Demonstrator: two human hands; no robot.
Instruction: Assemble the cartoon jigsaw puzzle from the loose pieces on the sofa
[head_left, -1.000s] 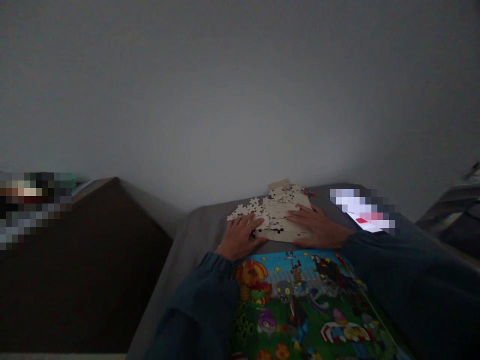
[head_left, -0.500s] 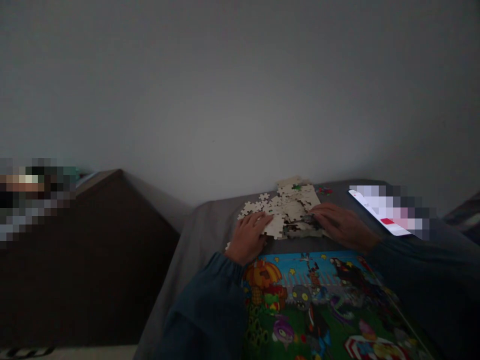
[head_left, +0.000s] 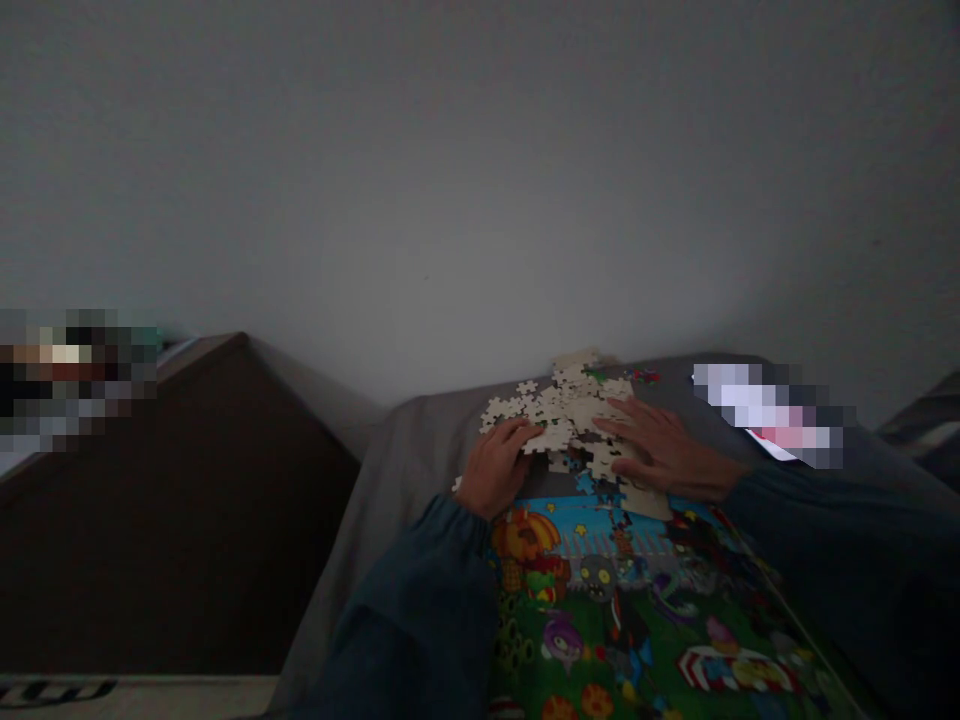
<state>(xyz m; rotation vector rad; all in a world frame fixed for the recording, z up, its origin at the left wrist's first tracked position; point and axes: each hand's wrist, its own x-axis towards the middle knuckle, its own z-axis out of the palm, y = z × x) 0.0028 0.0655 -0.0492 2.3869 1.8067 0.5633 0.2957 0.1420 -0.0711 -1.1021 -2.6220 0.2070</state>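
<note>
A heap of pale, face-down jigsaw pieces (head_left: 571, 405) lies on a grey cloth-covered surface (head_left: 420, 450) near the wall. My left hand (head_left: 495, 468) rests on the heap's left edge with fingers stretched flat over the pieces. At the right side my right hand (head_left: 660, 448) lies flat on the pieces, fingers spread and pointing left. A colourful cartoon picture sheet (head_left: 622, 600) with a zombie and pumpkins lies just in front of both hands. Some pieces overlap its top edge. Both arms wear dark blue sleeves.
A blurred bright rectangle (head_left: 772, 415) lies to the right of the heap. A dark brown piece of furniture (head_left: 187, 500) stands at the left, with a blurred patch beyond it. A plain grey wall fills the upper half. The room is dim.
Both hands have pulled the pieces toward me, so the heap has broken up and some pieces now reach the picture sheet. The right hand's fingers have spread out flat.
</note>
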